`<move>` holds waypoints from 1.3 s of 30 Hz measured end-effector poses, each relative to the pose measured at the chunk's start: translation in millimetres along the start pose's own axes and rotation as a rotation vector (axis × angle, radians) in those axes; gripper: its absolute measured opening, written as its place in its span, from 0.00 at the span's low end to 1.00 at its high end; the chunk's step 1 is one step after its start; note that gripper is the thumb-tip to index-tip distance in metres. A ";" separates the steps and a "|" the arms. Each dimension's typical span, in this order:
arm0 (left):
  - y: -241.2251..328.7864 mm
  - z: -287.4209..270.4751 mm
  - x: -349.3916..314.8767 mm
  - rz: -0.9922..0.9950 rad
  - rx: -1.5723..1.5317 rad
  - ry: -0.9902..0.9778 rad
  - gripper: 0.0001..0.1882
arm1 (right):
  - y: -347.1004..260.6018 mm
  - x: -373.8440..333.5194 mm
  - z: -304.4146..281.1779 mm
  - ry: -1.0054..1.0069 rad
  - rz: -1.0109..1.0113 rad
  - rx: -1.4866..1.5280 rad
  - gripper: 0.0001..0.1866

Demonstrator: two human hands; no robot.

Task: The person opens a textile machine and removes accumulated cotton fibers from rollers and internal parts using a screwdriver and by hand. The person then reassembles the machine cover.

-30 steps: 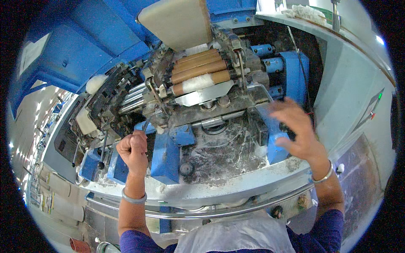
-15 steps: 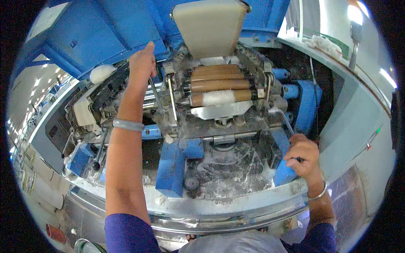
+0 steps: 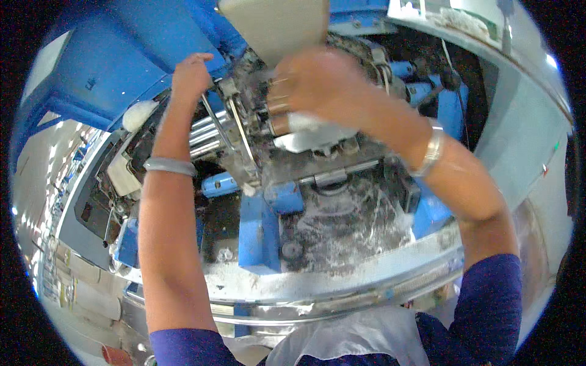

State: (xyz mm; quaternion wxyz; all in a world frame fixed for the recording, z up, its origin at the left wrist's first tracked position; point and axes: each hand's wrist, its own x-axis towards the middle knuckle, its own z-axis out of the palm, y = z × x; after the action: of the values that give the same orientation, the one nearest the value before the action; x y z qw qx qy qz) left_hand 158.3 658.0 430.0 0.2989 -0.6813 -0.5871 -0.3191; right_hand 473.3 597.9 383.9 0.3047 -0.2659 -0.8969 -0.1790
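Observation:
My left hand (image 3: 191, 78) is closed on the top end of a metal lever (image 3: 218, 122), which slants down toward the middle of the machine. My right hand (image 3: 317, 82) is smeared by motion, with its fingers hidden; it is over the brown rollers (image 3: 279, 91) and covers most of them. White fibre (image 3: 305, 121) shows on the lowest roller, just below that hand. A shiny metal plate (image 3: 302, 139) lies under the rollers. Above my right hand stands a cream-coloured panel (image 3: 278, 24).
Blue machine covers (image 3: 116, 55) rise at the upper left. A blue block (image 3: 257, 235) stands on the lint-strewn machine bed (image 3: 336, 232). The pale front edge (image 3: 342, 274) runs before me. White fibre (image 3: 464, 23) lies on the upper-right ledge.
My right hand has left the handle at the right and moved up and left over the rollers. My left hand stays on the lever. The view has shifted and tilted.

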 end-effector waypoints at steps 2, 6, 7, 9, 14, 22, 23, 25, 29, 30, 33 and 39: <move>0.5 -6.4 3.3 0.104 0.080 0.008 0.18 | -39.9 8.3 31.8 -0.303 0.038 0.281 0.18; 40.8 -51.2 -37.2 -0.306 -0.627 -0.110 0.19 | -77.9 -12.0 43.4 -0.270 0.200 1.079 0.21; 52.5 -69.7 -63.8 -0.111 -0.832 -0.062 0.19 | -79.1 -26.2 33.3 -0.398 0.003 1.132 0.18; 74.2 -105.5 -122.2 -0.333 -1.094 -0.255 0.18 | -87.8 -62.7 7.6 -0.475 -0.348 0.628 0.09; 112.2 -145.4 -214.6 0.074 -0.993 -1.182 0.31 | -24.3 -131.8 -82.3 0.413 -0.298 0.105 0.05; 261.7 -21.3 -128.9 -0.272 -1.417 -0.824 0.38 | 112.6 -90.0 -80.6 0.347 0.479 0.186 0.19; 277.9 -3.4 -111.8 -0.337 -1.426 -0.879 0.39 | 121.6 -79.6 -78.8 0.320 0.446 -0.040 0.19; 304.7 20.7 -94.4 -0.494 -1.547 -0.867 0.39 | 136.9 -59.9 -77.9 0.194 0.338 -0.286 0.19; 305.8 -4.8 -113.8 -0.067 -1.277 -0.877 0.40 | 140.3 -62.6 -88.2 -0.019 0.159 0.099 0.20; 303.0 -21.3 -129.0 0.143 -1.180 -0.783 0.41 | 130.9 -78.0 -91.0 -0.040 0.145 0.214 0.20; 271.8 -82.3 -183.5 0.404 -0.670 -0.658 0.38 | 74.8 -153.9 -85.4 -0.261 0.090 0.487 0.28; 192.6 -121.6 -256.5 0.136 -0.716 -0.276 0.21 | 64.8 -161.5 -80.4 0.008 0.416 0.848 0.27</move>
State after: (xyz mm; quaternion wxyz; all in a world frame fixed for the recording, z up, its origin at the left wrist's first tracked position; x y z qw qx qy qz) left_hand 311.5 381.2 297.3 -0.0191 -0.8165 -0.4267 -0.3884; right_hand 656.2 551.2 350.9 0.4194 -0.2913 -0.8174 0.2667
